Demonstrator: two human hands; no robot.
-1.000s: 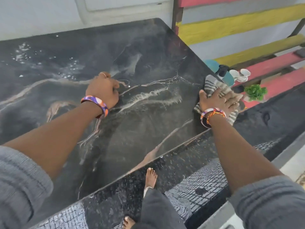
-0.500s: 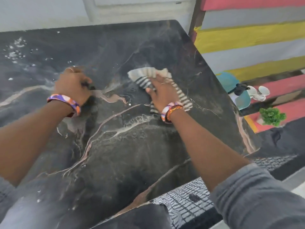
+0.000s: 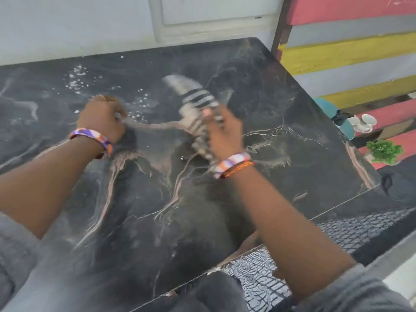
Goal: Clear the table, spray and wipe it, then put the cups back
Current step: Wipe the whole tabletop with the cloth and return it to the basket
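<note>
A black marble table (image 3: 281,122) fills the view, wet with white spray droplets (image 3: 75,81) at the back left. My right hand (image 3: 225,131) grips a striped grey-and-white cloth (image 3: 193,97) against the tabletop near its middle, and both are blurred by motion. My left hand (image 3: 101,119) rests on the table as a closed fist to the left of the cloth, holding nothing. Small white cups (image 3: 363,123) sit off the table on a red bench slat at the right.
Beside the cups are a teal object (image 3: 326,108) and a small green plant (image 3: 385,152). A white wall runs behind the table and coloured slats (image 3: 351,50) stand to the right. A patterned rug (image 3: 261,280) lies below the near edge.
My right hand has swept the cloth from the table's right edge to the middle and now further back. My left fist has stayed planted.
</note>
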